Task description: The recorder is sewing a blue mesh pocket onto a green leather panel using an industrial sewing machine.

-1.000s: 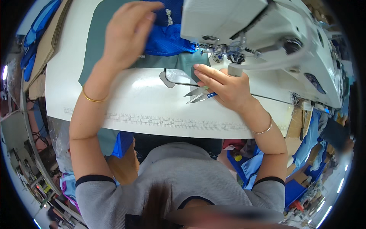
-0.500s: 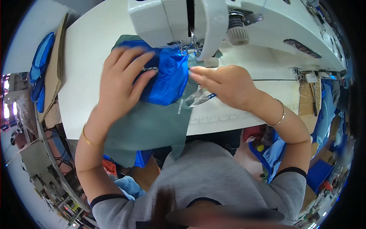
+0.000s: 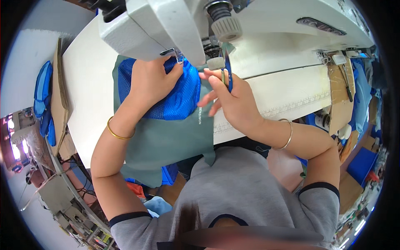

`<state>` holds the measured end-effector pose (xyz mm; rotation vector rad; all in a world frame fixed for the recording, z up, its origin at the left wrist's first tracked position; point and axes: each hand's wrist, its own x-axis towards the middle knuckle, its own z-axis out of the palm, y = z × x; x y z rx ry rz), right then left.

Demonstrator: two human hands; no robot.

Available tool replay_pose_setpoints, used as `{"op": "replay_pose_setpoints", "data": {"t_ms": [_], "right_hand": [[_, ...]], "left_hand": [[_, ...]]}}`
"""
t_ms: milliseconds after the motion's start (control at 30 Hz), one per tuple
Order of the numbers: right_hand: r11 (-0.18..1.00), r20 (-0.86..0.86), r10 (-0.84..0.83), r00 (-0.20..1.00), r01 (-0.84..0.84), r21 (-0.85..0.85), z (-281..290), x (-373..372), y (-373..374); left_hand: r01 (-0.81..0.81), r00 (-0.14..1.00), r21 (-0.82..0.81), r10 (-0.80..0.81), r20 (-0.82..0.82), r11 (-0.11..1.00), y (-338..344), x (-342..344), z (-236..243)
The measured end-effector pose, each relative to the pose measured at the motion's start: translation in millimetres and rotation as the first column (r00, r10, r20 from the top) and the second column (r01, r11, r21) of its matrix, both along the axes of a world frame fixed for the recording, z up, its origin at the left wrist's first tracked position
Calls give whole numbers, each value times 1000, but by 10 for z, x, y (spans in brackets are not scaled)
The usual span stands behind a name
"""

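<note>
A blue mesh fabric piece (image 3: 179,102) lies bunched on a larger grey-green fabric (image 3: 166,139), which hangs over the table's front edge. My left hand (image 3: 152,81) presses on the blue piece just left of the presser foot (image 3: 179,57), thumb and fingers closed on the cloth; its fingertips are partly hidden. To the right of the foot, my right hand (image 3: 237,100) holds small blue-handled scissors (image 3: 229,77) with the blades pointing up. Its other fingers are loosely spread beside the blue piece's right edge, over the grey-green fabric.
The white sewing machine (image 3: 266,21) overhangs the far side of the white table (image 3: 266,89), which has a printed ruler scale. Cardboard (image 3: 60,91) and blue pieces (image 3: 43,93) stand at the left edge. A dark-handled tool (image 3: 347,83) lies at the right.
My left hand has moved right and closed near the presser foot. In my right hand, the scissors have swung from pointing down-left to pointing up. The view has shifted too.
</note>
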<state>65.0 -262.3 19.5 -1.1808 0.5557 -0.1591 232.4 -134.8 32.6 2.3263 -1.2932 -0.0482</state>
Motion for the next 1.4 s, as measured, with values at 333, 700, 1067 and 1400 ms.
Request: {"op": "replay_pose_setpoints", "data": {"t_ms": [333, 700, 1067, 1400], "right_hand": [[987, -201, -21, 979, 53, 153, 76, 382, 49], [971, -290, 119, 949, -51, 233, -2, 383, -11], [974, -305, 118, 945, -50, 223, 6, 381, 33], [727, -135, 330, 934, -343, -595, 25, -186, 30]], "left_hand": [[-30, 997, -90, 24, -69, 995, -22, 128, -207], [55, 995, -141, -42, 94, 988, 119, -20, -34], [244, 853, 127, -275, 443, 961, 106, -162, 11], [217, 870, 179, -274, 411, 959, 152, -216, -13]]}}
